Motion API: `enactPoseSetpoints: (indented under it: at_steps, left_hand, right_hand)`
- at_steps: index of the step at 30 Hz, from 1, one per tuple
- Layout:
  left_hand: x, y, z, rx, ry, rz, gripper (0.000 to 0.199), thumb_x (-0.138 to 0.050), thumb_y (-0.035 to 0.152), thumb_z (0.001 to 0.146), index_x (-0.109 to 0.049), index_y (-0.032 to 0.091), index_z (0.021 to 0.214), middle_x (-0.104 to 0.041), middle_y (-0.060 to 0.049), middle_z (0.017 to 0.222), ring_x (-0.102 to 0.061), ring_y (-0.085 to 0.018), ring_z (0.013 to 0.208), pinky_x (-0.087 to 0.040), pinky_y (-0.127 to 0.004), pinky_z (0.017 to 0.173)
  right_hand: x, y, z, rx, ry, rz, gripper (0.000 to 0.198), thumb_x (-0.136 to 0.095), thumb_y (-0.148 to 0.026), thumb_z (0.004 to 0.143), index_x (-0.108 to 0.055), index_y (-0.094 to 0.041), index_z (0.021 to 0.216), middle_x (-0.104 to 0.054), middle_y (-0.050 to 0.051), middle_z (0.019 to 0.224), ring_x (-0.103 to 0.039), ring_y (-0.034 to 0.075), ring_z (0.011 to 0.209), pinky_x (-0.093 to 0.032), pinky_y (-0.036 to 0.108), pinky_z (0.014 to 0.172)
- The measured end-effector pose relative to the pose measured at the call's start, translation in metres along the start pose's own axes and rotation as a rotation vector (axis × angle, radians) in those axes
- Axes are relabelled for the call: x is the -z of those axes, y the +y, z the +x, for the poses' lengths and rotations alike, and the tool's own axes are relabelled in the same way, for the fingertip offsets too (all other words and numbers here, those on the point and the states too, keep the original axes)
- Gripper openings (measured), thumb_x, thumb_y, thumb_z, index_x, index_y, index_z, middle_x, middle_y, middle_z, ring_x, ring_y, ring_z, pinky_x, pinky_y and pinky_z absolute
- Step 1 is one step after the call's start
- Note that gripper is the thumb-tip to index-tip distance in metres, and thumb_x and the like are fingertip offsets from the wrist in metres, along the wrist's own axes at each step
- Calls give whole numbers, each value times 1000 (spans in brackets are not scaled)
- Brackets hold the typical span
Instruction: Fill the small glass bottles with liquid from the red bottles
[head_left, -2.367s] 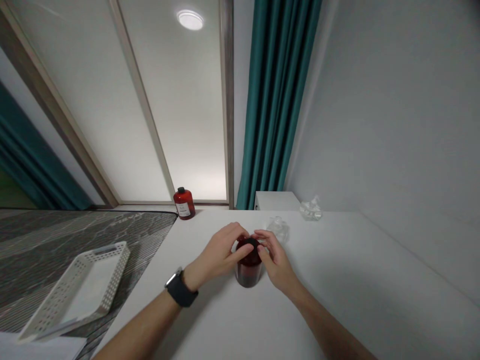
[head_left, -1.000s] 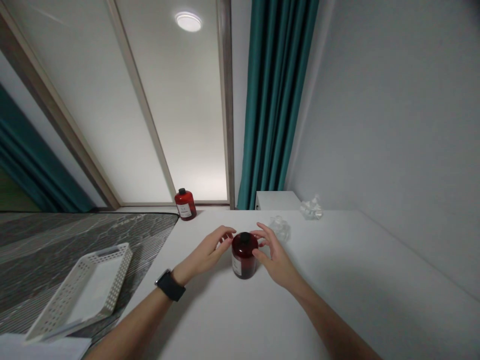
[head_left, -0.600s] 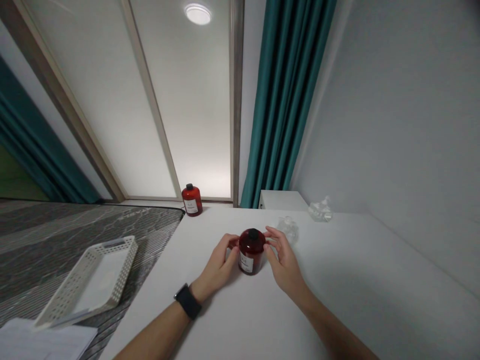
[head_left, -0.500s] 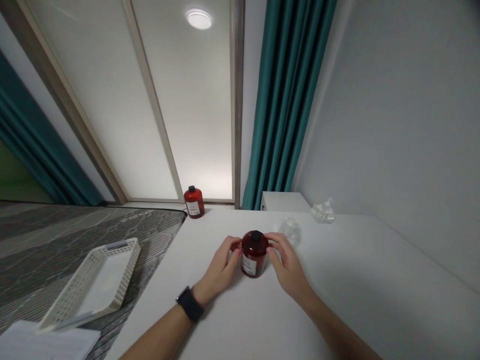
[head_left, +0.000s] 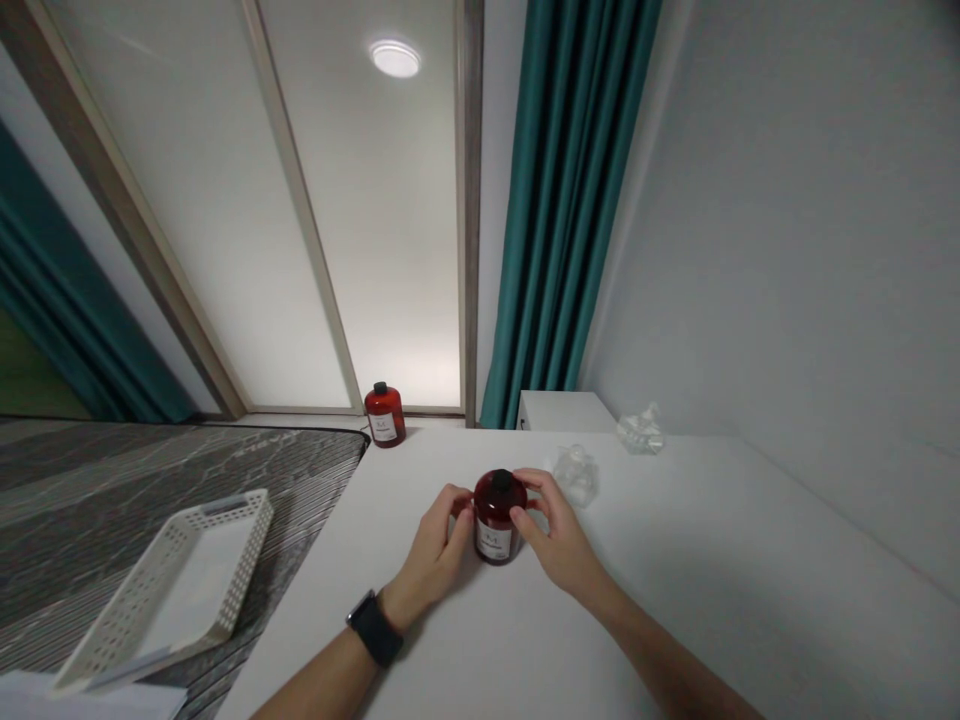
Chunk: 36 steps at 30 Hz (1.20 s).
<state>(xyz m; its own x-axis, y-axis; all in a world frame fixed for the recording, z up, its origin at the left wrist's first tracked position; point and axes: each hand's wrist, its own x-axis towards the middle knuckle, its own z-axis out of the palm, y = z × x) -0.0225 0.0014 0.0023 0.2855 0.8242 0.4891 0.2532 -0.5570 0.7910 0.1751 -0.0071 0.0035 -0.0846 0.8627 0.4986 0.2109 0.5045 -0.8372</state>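
A dark red-brown bottle (head_left: 495,512) with a black cap and a white label stands upright on the white table (head_left: 570,620). My left hand (head_left: 440,542) is at its left side, fingers curled, with thumb and fingertips against the bottle. My right hand (head_left: 559,535) grips the right side, the thumb on the front and the fingers reaching round behind. A dark watch (head_left: 375,628) is on my left wrist. A second red bottle (head_left: 385,418), also with a black cap and white label, stands at the table's far left corner.
Crumpled clear plastic (head_left: 576,476) lies just beyond my right hand, and another crumpled piece (head_left: 641,430) near the wall. Left of the table, a white perforated basket (head_left: 255,545) and papers (head_left: 97,697) rest on a grey patterned surface. A white cabinet (head_left: 566,410) stands behind.
The bottle between my hands has shifted slightly left and turned, so its label faces me more squarely. My right hand has moved left with it. The view has tilted up slightly.
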Motion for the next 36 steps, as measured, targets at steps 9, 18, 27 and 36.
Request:
enactPoseSetpoints:
  at_steps: [9, 18, 27, 36]
  left_hand:
    - [-1, -2, -2, -180, 57, 163, 44, -50, 25, 95, -41, 22, 137, -51, -12, 123, -51, -26, 112, -47, -43, 94]
    - [-3, -3, -5, -255, 55, 301, 56, -56, 21, 88, -35, 21, 140, -43, -14, 129, -46, -29, 121, -47, -49, 100]
    - [3, 1, -1, -241, 77, 269, 32, -48, 20, 94, -44, 21, 126, -50, -12, 118, -51, -26, 112, -48, -46, 96]
    - [5, 6, -1, -243, 80, 232, 27, -45, 15, 94, -49, 21, 121, -54, -9, 109, -56, -23, 101, -51, -39, 86]
  right_hand:
    - [-11, 6, 7, -20, 47, 94, 30, -56, -29, 93, -56, -29, 124, -54, 7, 126, -55, 23, 121, -55, 37, 95]
    - [-7, 4, -7, 48, 37, -71, 39, -52, -24, 95, -50, -28, 134, -52, 10, 132, -53, 24, 123, -52, 42, 99]
    - [-6, 12, -17, -32, -35, -18, 59, -55, -16, 87, -38, -27, 142, -49, 11, 140, -51, 24, 127, -54, 40, 94]
    - [3, 3, -13, 140, 124, -258, 41, -50, -15, 91, -49, -26, 131, -58, 10, 121, -57, 25, 109, -52, 40, 85]
